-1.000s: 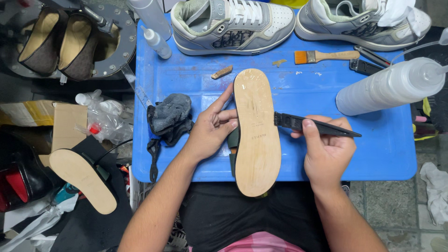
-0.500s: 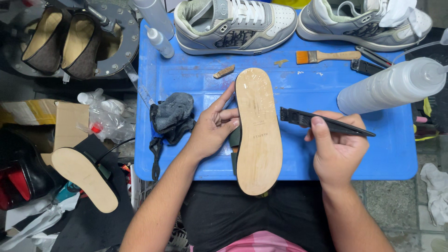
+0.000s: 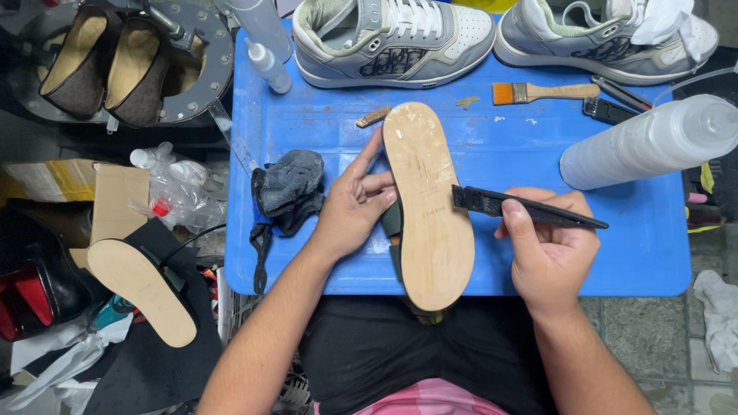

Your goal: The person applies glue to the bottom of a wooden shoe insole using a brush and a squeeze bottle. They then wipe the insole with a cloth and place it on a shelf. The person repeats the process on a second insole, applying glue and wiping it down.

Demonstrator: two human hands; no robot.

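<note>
A tan leather shoe sole (image 3: 427,200) lies bottom-up along the middle of a blue plastic tabletop (image 3: 646,253), its heel end over the front edge. My left hand (image 3: 355,204) steadies the sole from its left side, fingers on its edge. My right hand (image 3: 547,250) grips a thin black brush-like tool (image 3: 526,209) whose flat tip sits at the sole's right edge.
Two grey-and-white sneakers (image 3: 392,38) (image 3: 607,38) stand at the table's far edge. A wooden brush with orange bristles (image 3: 542,93), a large white squeeze bottle (image 3: 646,142) and a dark grey rag (image 3: 288,188) lie around the sole. Left of the table: another tan sole (image 3: 142,292), brown shoes (image 3: 108,61), cardboard.
My right hand with the black tool has drawn slightly to the right, its tip now at the sole's right edge. The left hand and sole stay put.
</note>
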